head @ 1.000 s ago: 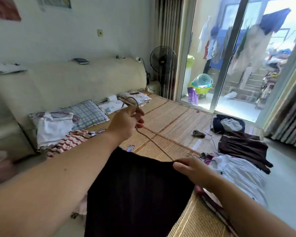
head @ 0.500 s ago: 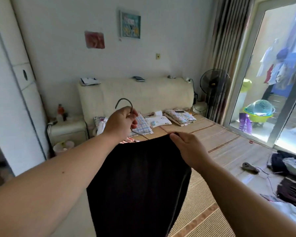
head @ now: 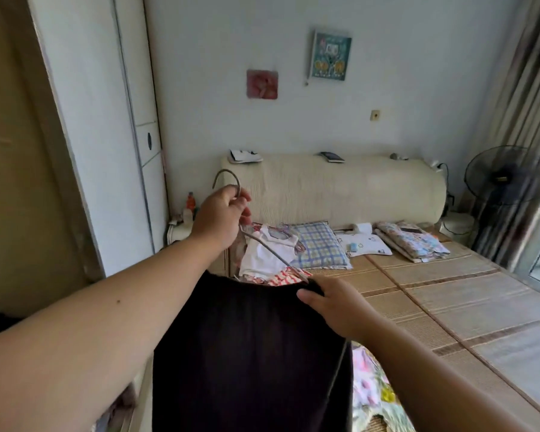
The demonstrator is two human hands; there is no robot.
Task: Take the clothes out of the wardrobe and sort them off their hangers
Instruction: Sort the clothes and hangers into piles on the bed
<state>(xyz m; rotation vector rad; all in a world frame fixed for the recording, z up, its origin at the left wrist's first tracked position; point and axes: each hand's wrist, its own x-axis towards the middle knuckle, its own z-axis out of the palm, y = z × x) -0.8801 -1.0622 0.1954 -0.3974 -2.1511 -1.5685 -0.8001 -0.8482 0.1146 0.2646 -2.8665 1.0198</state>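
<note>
A black garment [head: 250, 353] hangs from a thin metal hanger [head: 264, 246] in front of me. My left hand [head: 220, 218] grips the hanger just below its hook, which sticks up above the fingers. My right hand [head: 334, 302] pinches the garment's top edge at the hanger's right end. A white top [head: 267, 255] and a red-striped piece [head: 281, 279] lie on the bed behind the garment. The white wardrobe [head: 113, 126] stands at the left, its inside out of sight.
The bed [head: 449, 300] has a bamboo mat, a checked pillow [head: 320, 249], a white pillow [head: 363, 246], folded floral bedding [head: 413, 241] and a cream headboard [head: 340, 185]. A floor fan [head: 505, 176] stands by the curtains at right. A small nightstand [head: 181, 229] sits beside the wardrobe.
My view has swung left from the balcony door toward the wardrobe and headboard. Both hands keep their hold; the garment and hanger moved left with me.
</note>
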